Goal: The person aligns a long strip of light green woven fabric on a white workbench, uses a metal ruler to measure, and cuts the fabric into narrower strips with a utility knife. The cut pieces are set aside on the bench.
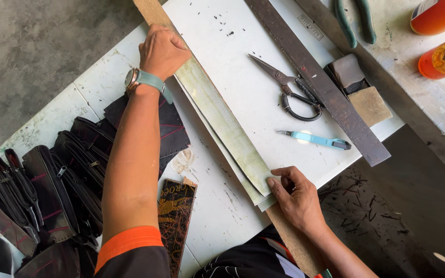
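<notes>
I have both hands pressed down on a long, pale greenish strip point(222, 121) that lies diagonally over a white board point(233, 62) on the tabletop point(104, 77). My left hand point(161, 51), fingers curled into a loose fist, bears on the strip's far end; my right hand point(297, 193) pinches the near end, thumb on top, fingers spread beside it. A brown wooden batten point(294, 244) runs under the strip and shows past both ends.

I judge this to be the lining-up step: the strip's layers are being squared and held flat along the batten. The next move, as I read it, calls for freeing one hand without letting the strip slide, since the tools lie to the right: black-handled scissors point(289, 90), a light-blue utility knife point(318, 139) and a long dark metal straightedge point(315, 77). Black zippered pieces point(52, 190) are piled by my left forearm, well clear of the strip.
</notes>
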